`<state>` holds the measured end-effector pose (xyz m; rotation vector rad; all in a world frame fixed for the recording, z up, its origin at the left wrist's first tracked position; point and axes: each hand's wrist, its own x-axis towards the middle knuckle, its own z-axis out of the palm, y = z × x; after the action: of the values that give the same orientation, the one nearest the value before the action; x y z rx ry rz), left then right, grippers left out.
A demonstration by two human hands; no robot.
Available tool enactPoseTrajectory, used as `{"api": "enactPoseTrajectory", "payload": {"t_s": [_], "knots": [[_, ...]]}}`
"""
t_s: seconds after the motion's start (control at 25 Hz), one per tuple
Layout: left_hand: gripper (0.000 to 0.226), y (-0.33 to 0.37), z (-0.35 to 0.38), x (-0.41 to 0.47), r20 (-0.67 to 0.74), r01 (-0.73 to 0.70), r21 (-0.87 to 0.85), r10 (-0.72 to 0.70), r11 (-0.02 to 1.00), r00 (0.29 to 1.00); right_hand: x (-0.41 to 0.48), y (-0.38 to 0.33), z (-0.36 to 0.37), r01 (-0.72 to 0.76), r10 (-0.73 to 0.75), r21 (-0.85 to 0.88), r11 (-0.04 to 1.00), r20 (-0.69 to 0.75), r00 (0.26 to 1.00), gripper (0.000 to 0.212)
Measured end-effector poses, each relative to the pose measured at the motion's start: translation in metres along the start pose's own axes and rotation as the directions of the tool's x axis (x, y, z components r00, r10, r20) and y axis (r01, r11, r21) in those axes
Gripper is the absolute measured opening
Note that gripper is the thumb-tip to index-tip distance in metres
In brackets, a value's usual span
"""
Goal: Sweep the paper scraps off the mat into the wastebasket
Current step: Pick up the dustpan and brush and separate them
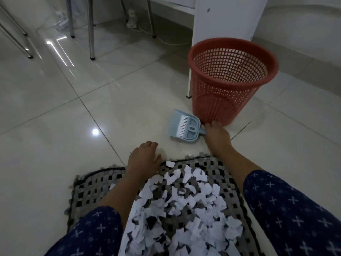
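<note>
A heap of white paper scraps [184,204] covers a grey-and-black woven mat [92,189] on the tiled floor in front of me. Beyond the mat's far edge lies a light blue dustpan [177,133] with a small brush [186,126] clipped inside it. My right hand [216,134] is closed on the handle end of the dustpan set, right beside the base of the red mesh wastebasket [232,74]. My left hand [144,157] rests palm down at the mat's far edge, fingers apart, holding nothing.
A white furniture panel [221,21] stands just behind the wastebasket. Metal chair legs [91,34] and a power strip with cables [132,21] are at the back left. Glossy floor tiles [55,117] spread to the left of the mat.
</note>
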<state>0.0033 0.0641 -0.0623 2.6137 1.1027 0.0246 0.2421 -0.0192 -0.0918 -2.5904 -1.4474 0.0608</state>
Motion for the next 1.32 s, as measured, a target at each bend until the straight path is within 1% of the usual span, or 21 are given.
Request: {"api": "enactPoseTrajectory", "payload": {"t_s": [0.04, 0.12, 0.16, 0.24, 0.32, 0.4, 0.48, 0.56, 0.64, 0.68, 0.76, 0.8, 0.84, 0.88, 0.96, 1.0, 1.04, 1.12, 1.2, 1.28, 1.32], "knots": [[0.046, -0.002, -0.001, -0.001, 0.01, -0.004, 0.01, 0.004, 1.0, 1.0, 0.001, -0.001, 0.002, -0.028, 0.028, 0.032, 0.999, 0.023, 0.999, 0.022], [0.048, -0.003, -0.004, -0.002, 0.024, 0.001, -0.012, -0.001, 1.0, 1.0, 0.001, -0.01, -0.003, -0.096, 0.077, 0.17, 0.981, 0.114, 0.991, 0.03], [0.049, 0.0, -0.007, -0.004, 0.032, 0.022, -0.072, -0.02, 0.997, 0.999, -0.001, -0.018, -0.007, -0.112, 0.081, 0.233, 0.966, 0.141, 0.987, 0.03], [0.052, 0.008, -0.015, -0.004, 0.04, 0.113, -0.293, -0.105, 0.95, 0.994, -0.006, -0.04, -0.017, -0.103, 0.058, 0.319, 0.942, 0.148, 0.987, 0.023], [0.055, 0.016, -0.023, 0.001, 0.063, 0.223, -0.498, -0.222, 0.838, 0.973, -0.012, -0.069, -0.031, -0.1, 0.04, 0.411, 0.906, 0.152, 0.988, 0.02], [0.052, 0.022, -0.037, 0.003, 0.108, 0.292, -0.639, -0.293, 0.711, 0.95, -0.02, -0.101, -0.048, -0.108, 0.024, 0.516, 0.85, 0.166, 0.986, 0.019], [0.043, 0.026, -0.052, -0.002, 0.144, 0.29, -0.796, -0.298, 0.532, 0.944, -0.031, -0.128, -0.064, -0.143, 0.028, 0.628, 0.765, 0.189, 0.982, 0.014], [0.033, 0.026, -0.068, -0.014, 0.146, 0.265, -0.896, -0.328, 0.356, 0.933, -0.045, -0.148, -0.079, -0.161, 0.018, 0.702, 0.694, 0.207, 0.978, 0.013], [0.021, 0.02, -0.085, -0.031, 0.162, 0.254, -0.94, -0.358, 0.227, 0.92, -0.06, -0.161, -0.093, -0.125, -0.046, 0.732, 0.67, 0.209, 0.977, 0.018], [0.018, 0.015, -0.093, -0.039, 0.178, 0.255, -0.948, -0.346, 0.193, 0.921, -0.066, -0.166, -0.099, -0.106, -0.093, 0.741, 0.663, 0.222, 0.971, 0.02], [0.023, 0.003, -0.108, -0.056, 0.198, 0.255, -0.951, -0.286, 0.178, 0.938, -0.077, -0.175, -0.113, -0.12, -0.162, 0.769, 0.628, 0.28, 0.946, 0.019], [0.025, -0.002, -0.115, -0.065, 0.204, 0.257, -0.948, -0.259, 0.189, 0.944, -0.082, -0.18, -0.122, -0.159, -0.161, 0.794, 0.586, 0.307, 0.938, 0.02], [0.028, -0.006, -0.121, -0.072, 0.215, 0.262, -0.944, -0.232, 0.2, 0.949, -0.088, -0.185, -0.13, -0.2, -0.145, 0.82, 0.537, 0.323, 0.935, 0.024], [0.029, -0.008, -0.126, -0.079, 0.229, 0.272, -0.94, -0.21, 0.205, 0.95, -0.093, -0.191, -0.136, -0.217, -0.117, 0.833, 0.508, 0.316, 0.941, 0.027], [0.031, -0.009, -0.129, -0.093, 0.256, 0.287, -0.939, -0.173, 0.187, 0.951, -0.1, -0.199, -0.144, -0.214, -0.044, 0.836, 0.505, 0.272, 0.961, 0.026], [0.031, -0.009, -0.129, -0.1, 0.266, 0.292, -0.939, -0.153, 0.184, 0.952, -0.105, -0.202, -0.147, -0.238, -0.008, 0.839, 0.489, 0.277, 0.961, 0.026], [0.031, -0.008, -0.128, -0.108, 0.28, 0.302, -0.934, -0.132, 0.194, 0.951, -0.109, -0.204, -0.149, -0.291, 0.026, 0.843, 0.452, 0.313, 0.949, 0.029], [0.031, -0.004, -0.128, -0.122, 0.313, 0.325, -0.922, -0.089, 0.212, 0.946, -0.116, -0.202, -0.148, -0.44, 0.085, 0.834, 0.332, 0.438, 0.895, 0.039], [0.03, 0.0, -0.13, -0.132, 0.308, 0.315, -0.925, -0.065, 0.211, 0.949, -0.122, -0.202, -0.148, -0.552, 0.129, 0.812, 0.19, 0.537, 0.834, 0.045], [0.033, 0.0, -0.135, -0.136, 0.271, 0.276, -0.943, -0.053, 0.184, 0.961, -0.127, -0.204, -0.152, -0.594, 0.137, 0.798, 0.103, 0.58, 0.803, 0.044], [0.034, 0.0, -0.138, -0.136, 0.254, 0.259, -0.949, -0.047, 0.179, 0.966, -0.128, -0.205, -0.156, -0.607, 0.117, 0.792, 0.06, 0.599, 0.792, 0.039]]}}
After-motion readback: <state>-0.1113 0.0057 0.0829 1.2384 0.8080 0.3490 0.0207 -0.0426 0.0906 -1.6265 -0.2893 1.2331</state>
